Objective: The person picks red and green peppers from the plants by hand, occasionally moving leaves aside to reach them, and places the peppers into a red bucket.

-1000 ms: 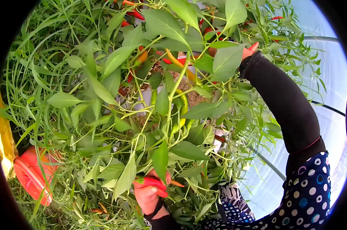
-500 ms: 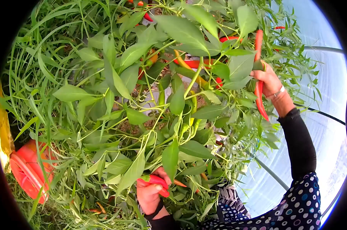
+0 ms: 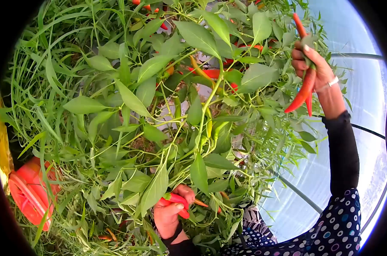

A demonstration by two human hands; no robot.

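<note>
My right hand (image 3: 313, 64) is raised at the upper right, closed around several red chili peppers (image 3: 305, 90) that stick out above and below the fist. A green leaf lies against its fingers. Low in the middle, my left hand (image 3: 167, 217) is closed on more red chili peppers (image 3: 180, 205), pinned under the thumb with a green stem end showing. Between the hands stands a leafy pepper plant (image 3: 197, 123). Red chilies (image 3: 211, 73), an orange-green one and green ones (image 3: 209, 127) hang among its leaves.
A red plastic bucket (image 3: 29, 192) sits tilted in the grass at the lower left, with something yellow (image 3: 4, 145) behind it. Tall grass (image 3: 52, 77) crowds the left. Translucent sheeting (image 3: 355, 38) with dark pipes runs along the right.
My right hand has moved up and to the right, away from the plant, with the chilies turning in its grip. My left hand has stayed almost still.
</note>
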